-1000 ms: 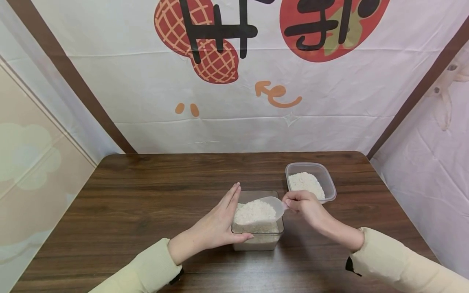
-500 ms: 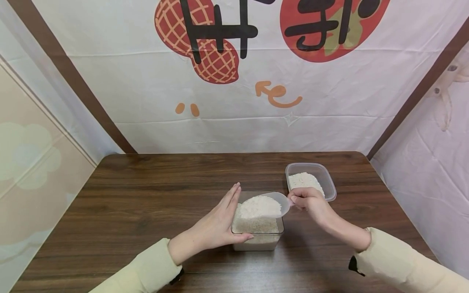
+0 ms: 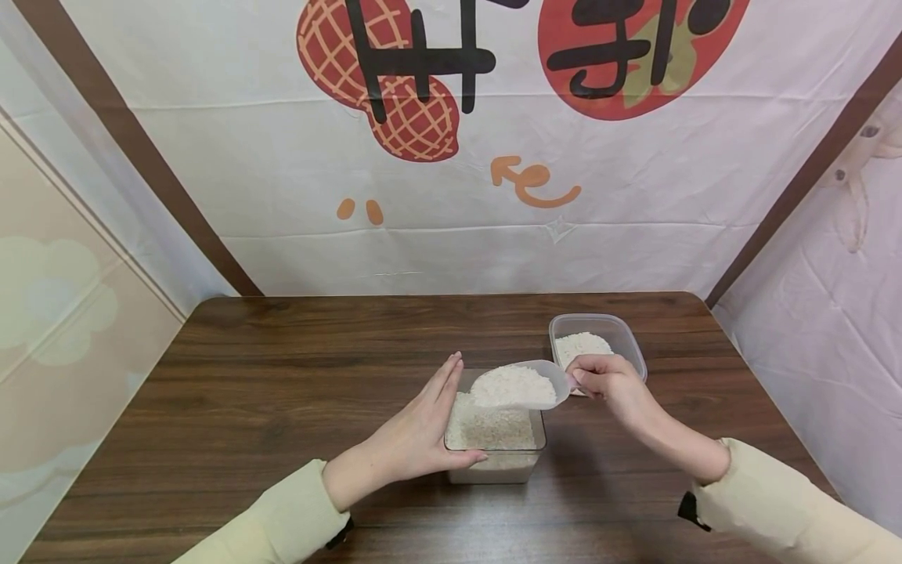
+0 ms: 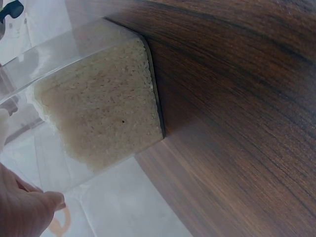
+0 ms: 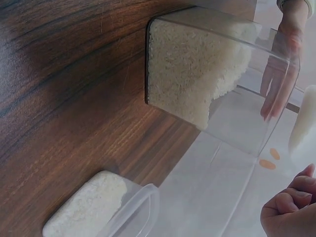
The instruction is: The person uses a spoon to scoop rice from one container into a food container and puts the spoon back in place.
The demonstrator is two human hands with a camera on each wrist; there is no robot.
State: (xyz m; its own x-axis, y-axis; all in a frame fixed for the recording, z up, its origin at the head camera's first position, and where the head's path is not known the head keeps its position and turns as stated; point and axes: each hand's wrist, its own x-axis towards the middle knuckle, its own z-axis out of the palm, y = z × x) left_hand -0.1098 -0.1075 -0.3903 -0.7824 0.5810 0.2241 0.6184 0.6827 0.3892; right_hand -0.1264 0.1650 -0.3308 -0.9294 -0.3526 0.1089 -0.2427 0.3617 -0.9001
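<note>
We held a heaped scoop [image 3: 524,385] of rice in our right hand [image 3: 607,377], left hand [image 3: 423,431] flat against the box [image 3: 496,462], tub [image 3: 629,345] part-filled.

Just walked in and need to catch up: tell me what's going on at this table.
A person is scooping rice. The right hand holds a clear scoop heaped with rice above the square container, between it and the smaller tub, which holds some rice. The left hand rests flat against the square container's side on the wooden table.
</note>
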